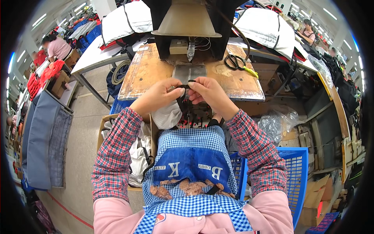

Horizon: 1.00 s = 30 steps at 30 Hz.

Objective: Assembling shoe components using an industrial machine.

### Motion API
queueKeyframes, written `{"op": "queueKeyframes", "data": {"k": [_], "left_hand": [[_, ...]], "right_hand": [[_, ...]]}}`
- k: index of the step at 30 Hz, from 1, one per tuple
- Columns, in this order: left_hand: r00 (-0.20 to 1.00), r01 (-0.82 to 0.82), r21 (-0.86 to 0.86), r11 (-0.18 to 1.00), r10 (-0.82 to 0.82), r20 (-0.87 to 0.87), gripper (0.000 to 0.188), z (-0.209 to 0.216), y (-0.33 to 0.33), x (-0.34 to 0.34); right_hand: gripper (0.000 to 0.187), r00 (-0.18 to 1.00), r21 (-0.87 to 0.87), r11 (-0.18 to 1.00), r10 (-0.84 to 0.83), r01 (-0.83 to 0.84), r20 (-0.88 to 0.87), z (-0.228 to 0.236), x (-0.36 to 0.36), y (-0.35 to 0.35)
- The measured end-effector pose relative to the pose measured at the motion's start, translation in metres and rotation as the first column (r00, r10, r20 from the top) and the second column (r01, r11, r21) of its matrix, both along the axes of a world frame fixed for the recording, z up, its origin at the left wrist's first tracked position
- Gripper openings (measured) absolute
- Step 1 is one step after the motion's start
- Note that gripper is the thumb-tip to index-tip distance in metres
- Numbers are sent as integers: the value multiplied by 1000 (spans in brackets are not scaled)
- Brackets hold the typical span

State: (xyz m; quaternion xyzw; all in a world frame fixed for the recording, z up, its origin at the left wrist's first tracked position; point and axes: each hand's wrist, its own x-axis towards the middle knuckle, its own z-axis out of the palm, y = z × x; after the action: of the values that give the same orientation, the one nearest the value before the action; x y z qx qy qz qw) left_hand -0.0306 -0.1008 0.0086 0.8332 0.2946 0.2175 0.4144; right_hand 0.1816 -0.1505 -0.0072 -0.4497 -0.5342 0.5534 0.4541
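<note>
Both hands meet just in front of the worn wooden worktop (146,72). Between their fingertips is a narrow black strap (185,86), part of which hangs below my left hand. My left hand (161,93) pinches it from the left, thumb against fingers. From the other side my right hand (208,93) grips it between thumb and forefinger, its other fingers curled. Whether the strap carries a small buckle is too small to tell. Below my left hand, a white fabric piece (167,116) bulges over the edge of a cardboard box.
A machine with a cone-shaped shade (186,21) stands beyond the hands. Scissors (235,62) with black loops and a yellow-green part lie on the worktop's right. A cardboard box (154,136) with white fabric is at left, a blue basket (298,167) at right. People work farther off.
</note>
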Motion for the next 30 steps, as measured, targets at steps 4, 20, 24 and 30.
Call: {"op": "queueKeyframes", "data": {"k": [4, 20, 24, 30], "left_hand": [[991, -121, -38, 992, 123, 48, 31, 9, 12, 11], [905, -147, -437, 887, 299, 303, 30, -6, 50, 37], [880, -120, -481, 868, 317, 353, 34, -1, 45, 42], [849, -249, -450, 858, 417, 324, 35, 7, 37, 48]], "right_hand": [[21, 971, -27, 998, -66, 61, -228, -5, 0, 19], [16, 863, -190, 962, -263, 198, -431, -6, -2, 63], [16, 857, -180, 961, -269, 209, -439, -4, -1, 66], [14, 847, -195, 949, -309, 247, -433, -1, 0, 67]]}}
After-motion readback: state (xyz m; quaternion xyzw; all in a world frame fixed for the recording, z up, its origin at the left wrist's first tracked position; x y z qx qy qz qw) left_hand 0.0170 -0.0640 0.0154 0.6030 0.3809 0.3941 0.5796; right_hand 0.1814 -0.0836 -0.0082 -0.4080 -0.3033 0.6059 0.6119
